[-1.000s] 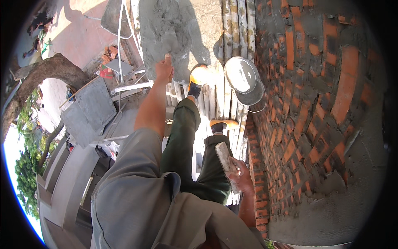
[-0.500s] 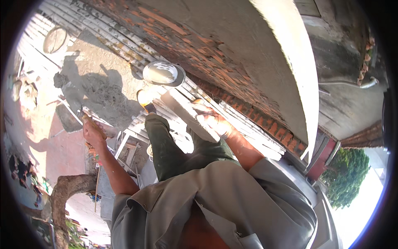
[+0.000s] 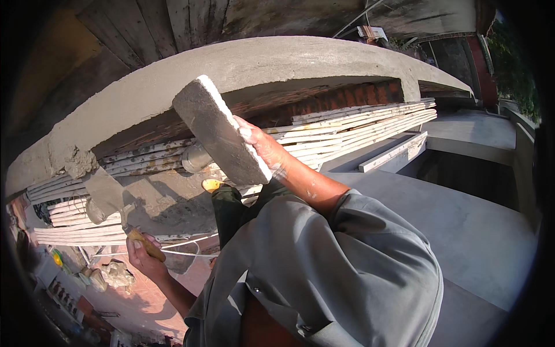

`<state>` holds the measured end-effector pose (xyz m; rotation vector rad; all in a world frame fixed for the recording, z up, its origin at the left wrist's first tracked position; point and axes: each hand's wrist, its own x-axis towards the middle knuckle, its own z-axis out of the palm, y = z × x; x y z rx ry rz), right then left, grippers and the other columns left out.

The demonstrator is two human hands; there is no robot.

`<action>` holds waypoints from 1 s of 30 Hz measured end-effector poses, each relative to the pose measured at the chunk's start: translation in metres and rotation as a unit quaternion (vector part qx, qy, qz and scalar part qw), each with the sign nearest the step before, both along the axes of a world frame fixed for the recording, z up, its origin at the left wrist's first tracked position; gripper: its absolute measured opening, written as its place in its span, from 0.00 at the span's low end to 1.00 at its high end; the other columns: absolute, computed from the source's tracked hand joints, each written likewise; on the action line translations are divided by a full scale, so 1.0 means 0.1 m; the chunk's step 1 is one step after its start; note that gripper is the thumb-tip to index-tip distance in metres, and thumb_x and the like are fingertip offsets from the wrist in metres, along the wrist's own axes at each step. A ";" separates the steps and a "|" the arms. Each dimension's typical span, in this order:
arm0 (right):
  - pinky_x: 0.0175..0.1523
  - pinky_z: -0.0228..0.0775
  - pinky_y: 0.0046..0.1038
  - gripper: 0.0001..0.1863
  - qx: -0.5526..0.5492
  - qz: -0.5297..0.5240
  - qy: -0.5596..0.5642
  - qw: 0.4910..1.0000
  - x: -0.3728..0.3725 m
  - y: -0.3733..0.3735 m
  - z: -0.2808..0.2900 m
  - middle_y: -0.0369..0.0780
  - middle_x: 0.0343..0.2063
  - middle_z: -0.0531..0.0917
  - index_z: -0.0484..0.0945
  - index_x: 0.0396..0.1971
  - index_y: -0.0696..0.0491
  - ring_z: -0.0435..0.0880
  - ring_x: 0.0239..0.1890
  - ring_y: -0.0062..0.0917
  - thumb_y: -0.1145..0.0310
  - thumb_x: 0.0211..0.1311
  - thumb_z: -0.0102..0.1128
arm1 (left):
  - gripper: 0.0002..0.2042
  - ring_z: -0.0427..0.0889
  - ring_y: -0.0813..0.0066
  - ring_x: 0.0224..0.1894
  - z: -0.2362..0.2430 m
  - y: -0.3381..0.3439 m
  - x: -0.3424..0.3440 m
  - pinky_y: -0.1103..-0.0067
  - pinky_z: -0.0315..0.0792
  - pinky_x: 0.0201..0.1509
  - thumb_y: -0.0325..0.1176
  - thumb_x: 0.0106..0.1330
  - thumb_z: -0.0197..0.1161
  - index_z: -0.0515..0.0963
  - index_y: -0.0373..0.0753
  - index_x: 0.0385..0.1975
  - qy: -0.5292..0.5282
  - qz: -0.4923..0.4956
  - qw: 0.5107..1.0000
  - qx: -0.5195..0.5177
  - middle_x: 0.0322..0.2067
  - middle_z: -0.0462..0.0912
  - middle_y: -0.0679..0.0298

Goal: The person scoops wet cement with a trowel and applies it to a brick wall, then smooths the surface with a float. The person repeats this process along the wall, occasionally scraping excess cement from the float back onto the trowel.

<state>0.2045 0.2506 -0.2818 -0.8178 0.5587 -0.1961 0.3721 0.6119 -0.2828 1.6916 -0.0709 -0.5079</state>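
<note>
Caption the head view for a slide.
Right hand holds a mortar-coated float board while left hand lifts a trowel toward the freshly plastered ledge.

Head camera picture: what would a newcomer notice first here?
First, the flat grey mortar-coated plastering board at the centre, tilted and held by the right hand near the curved grey cement ledge. Lower left, the left hand has its grip on a wooden-handled steel trowel, its blade grey with mortar. Behind runs a red brick wall.
</note>
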 end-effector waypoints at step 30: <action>0.74 0.67 0.53 0.39 -0.155 -0.635 -0.239 0.718 -4.57 -0.31 0.70 0.46 0.68 0.75 0.73 0.69 0.49 0.73 0.69 0.44 0.46 0.62 0.71 | 0.12 0.73 0.49 0.28 0.30 -0.99 -0.21 0.60 0.70 0.36 0.32 0.69 0.67 0.71 0.31 0.37 -0.311 -0.415 0.823 0.232 0.26 0.74 0.47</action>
